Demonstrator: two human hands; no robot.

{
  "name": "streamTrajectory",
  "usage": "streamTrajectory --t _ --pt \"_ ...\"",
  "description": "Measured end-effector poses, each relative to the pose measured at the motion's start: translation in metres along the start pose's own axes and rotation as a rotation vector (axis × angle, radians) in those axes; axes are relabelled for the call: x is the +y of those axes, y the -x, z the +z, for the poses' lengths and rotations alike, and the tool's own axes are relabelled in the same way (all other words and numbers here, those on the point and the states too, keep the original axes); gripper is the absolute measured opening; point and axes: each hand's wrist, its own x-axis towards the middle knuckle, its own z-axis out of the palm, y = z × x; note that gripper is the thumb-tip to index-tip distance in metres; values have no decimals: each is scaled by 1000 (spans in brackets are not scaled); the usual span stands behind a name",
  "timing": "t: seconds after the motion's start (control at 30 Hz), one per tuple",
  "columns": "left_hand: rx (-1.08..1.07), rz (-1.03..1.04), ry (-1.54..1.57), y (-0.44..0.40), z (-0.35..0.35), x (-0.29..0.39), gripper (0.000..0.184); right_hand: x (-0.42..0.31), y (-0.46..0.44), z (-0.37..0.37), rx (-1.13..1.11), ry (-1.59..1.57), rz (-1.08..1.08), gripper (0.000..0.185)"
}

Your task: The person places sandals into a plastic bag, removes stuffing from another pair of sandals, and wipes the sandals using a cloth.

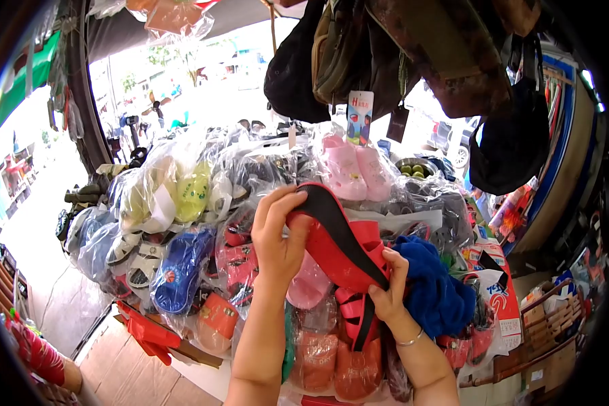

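Observation:
A red sandal [335, 254] with a black band along its sole is held up tilted over the pile of footwear. My left hand [281, 230] is closed around its upper end, fingers over the edge. At the lower end, my right hand [391, 287] grips it between thumb and fingers, a thin bracelet on that wrist. Just below hangs or rests a matching red and black sandal [354, 314]; whether the right hand touches it I cannot tell. A blue cloth [436, 287] lies bunched beside the right hand.
Bagged footwear covers the stall, including a blue slipper [181, 271], pink clogs [348, 169] and brown slippers [314, 355]. Dark backpacks [440, 54] hang low overhead at the right. A bowl of green fruit [416, 168] stands behind. A wicker basket [548, 325] is at the right.

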Motion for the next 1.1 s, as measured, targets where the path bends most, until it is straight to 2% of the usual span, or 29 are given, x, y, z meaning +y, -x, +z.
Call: streamTrajectory --t 0.13,0.2,0.27,0.3,0.33,0.4,0.43,0.6,0.7,0.73,0.8,0.87,0.93,1.0,1.03,1.07,1.1 --pt "16 -118 18 7 14 -9 24 -4 0 -1 71 -15 81 66" --pt "21 -100 41 12 13 -19 26 -7 0 -4 31 -13 125 58" --pt "47 -337 164 17 15 -18 27 -8 -1 -1 51 -2 147 56" --pt "39 -496 335 20 21 -19 46 -8 -3 0 83 -72 196 56" --pt "29 -495 333 25 25 -17 46 -7 -6 0 118 -142 242 57" --pt "-187 -56 -109 32 32 -6 82 -7 -8 -1 148 -138 227 56" --pt "-276 -87 -90 34 34 -8 102 -8 -9 -1 164 -180 247 55" --pt "-400 -262 -72 37 44 14 104 -8 -8 -1 219 -188 242 54" --pt "-462 -354 220 36 40 4 100 -9 -8 -2 216 -154 255 56" --pt "-478 -352 216 37 41 5 100 -10 -7 -3 179 -128 259 58" --pt "-333 -537 534 37 44 10 102 -6 -4 1 198 -90 239 59" --pt "-336 -529 556 44 46 10 99 -6 -3 9 245 -110 220 60" --pt "-341 -756 613 54 48 19 95 -19 -6 5 155 166 -20 58" --pt "-191 -975 686 50 48 21 84 -36 -14 2 43 102 -207 52" --pt "-187 -1118 985 54 37 4 73 -40 -15 2 3 -133 -144 49" --pt "-179 -1252 1289 56 24 -14 65 -41 -15 0 6 -142 -147 49" --pt "-307 -1253 1507 51 19 -5 56 -41 -15 -3 33 -143 -129 47"
